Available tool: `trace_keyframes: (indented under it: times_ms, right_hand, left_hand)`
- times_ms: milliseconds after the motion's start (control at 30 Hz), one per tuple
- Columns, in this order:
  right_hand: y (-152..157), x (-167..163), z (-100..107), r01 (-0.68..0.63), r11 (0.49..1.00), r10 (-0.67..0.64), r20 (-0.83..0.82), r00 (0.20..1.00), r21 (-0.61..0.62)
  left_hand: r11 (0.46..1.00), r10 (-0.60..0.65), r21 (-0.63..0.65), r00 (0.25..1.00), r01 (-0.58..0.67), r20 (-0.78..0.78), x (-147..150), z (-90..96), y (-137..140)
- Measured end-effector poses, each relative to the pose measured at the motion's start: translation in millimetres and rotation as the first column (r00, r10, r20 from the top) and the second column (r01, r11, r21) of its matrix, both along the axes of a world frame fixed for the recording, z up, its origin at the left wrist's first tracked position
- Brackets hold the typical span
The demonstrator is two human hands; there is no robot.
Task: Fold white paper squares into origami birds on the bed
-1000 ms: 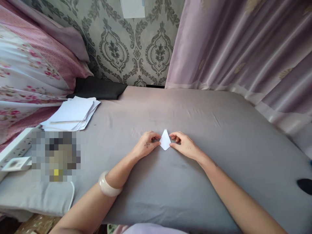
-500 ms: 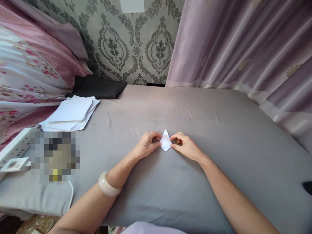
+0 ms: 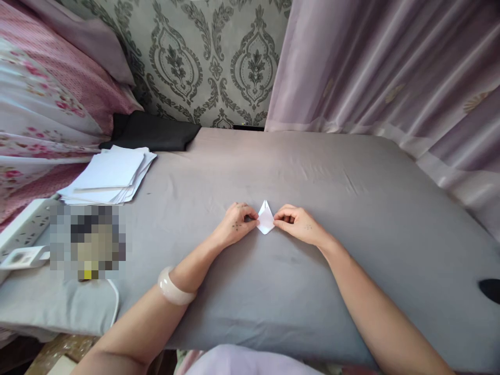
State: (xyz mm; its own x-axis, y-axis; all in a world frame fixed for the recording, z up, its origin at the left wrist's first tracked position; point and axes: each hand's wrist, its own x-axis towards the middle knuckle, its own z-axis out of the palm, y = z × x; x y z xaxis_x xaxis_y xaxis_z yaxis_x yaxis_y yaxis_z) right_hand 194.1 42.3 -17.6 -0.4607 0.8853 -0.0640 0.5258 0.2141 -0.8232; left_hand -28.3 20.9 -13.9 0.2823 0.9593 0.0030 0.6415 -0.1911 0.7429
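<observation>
A small folded white paper [image 3: 266, 220], kite-shaped with a split at its far tip, lies low over the grey cloth between my hands. My left hand [image 3: 237, 223] pinches its left corner between thumb and fingers. At the opposite corner, my right hand [image 3: 299, 224] pinches the paper in the same way. The far point of the paper faces the wall, and its blunt end faces me. A pale bangle [image 3: 174, 289] circles my left forearm.
Grey cloth [image 3: 312, 297] covers the table. At the left lie a stack of white paper [image 3: 111, 169], a folded black cloth [image 3: 156, 131], a white power strip [image 3: 25, 229] and a blurred-out object [image 3: 96, 242] near a white cable [image 3: 115, 302]. A dark object [image 3: 490, 290] sits at the right edge.
The slit at the paper's far tip shows wider now, and its side points have drawn slightly apart from flat. Both hands keep their pinch. The view has tipped down a little.
</observation>
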Motion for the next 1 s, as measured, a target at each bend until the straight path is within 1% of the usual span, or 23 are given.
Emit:
trace_keyframes:
  times_ms: [67, 167, 300, 400, 467, 600, 733, 900, 1000]
  right_hand:
    - [-1.8, -2.1, -2.1, 0.024, 1.000, -0.024, 0.012, 1.000, 0.019]
    - [-4.4, -4.1, -2.5, 0.038, 0.998, -0.039, 0.027, 0.999, 0.044]
    - [-6.7, -4.4, -1.2, 0.039, 0.997, -0.042, 0.042, 0.998, 0.066]
    - [-7.4, -4.2, -1.0, 0.043, 0.996, -0.047, 0.048, 0.998, 0.076]
    - [-7.6, -4.3, -1.1, 0.045, 0.996, -0.049, 0.050, 0.998, 0.079]
    - [-8.2, -4.5, -0.7, 0.038, 0.996, -0.042, 0.051, 0.998, 0.082]
    - [-9.5, -4.2, 0.3, 0.017, 0.996, -0.022, 0.053, 0.998, 0.092]
    - [-14.7, -3.9, 2.0, -0.014, 0.992, 0.007, 0.054, 0.999, 0.126]
    - [-19.6, -3.4, 2.8, -0.053, 0.971, 0.035, 0.082, 0.996, 0.233]
  left_hand:
    - [1.000, -0.026, 0.002, 1.000, 0.026, 0.003, -1.6, 0.9, 1.5]
    - [0.996, -0.083, -0.027, 0.995, 0.084, 0.051, -6.8, 5.2, 4.8]
    - [0.990, -0.104, -0.079, 0.986, 0.114, 0.128, -14.1, 11.0, 6.2]
    - [0.989, -0.117, -0.073, 0.980, 0.129, 0.159, -14.9, 9.2, 5.2]
    - [0.992, -0.110, -0.041, 0.983, 0.117, 0.147, -13.4, 5.7, 4.7]
    - [0.995, -0.098, 0.038, 0.993, 0.096, 0.068, -10.1, 0.0, 4.2]
    - [0.986, -0.132, 0.101, 0.991, 0.129, 0.020, -10.3, -2.5, 3.0]
    - [0.945, -0.212, 0.238, 0.975, 0.223, -0.073, -12.5, -4.6, 2.0]
    - [0.909, -0.264, 0.298, 0.956, 0.292, -0.130, -14.1, -3.6, 2.3]
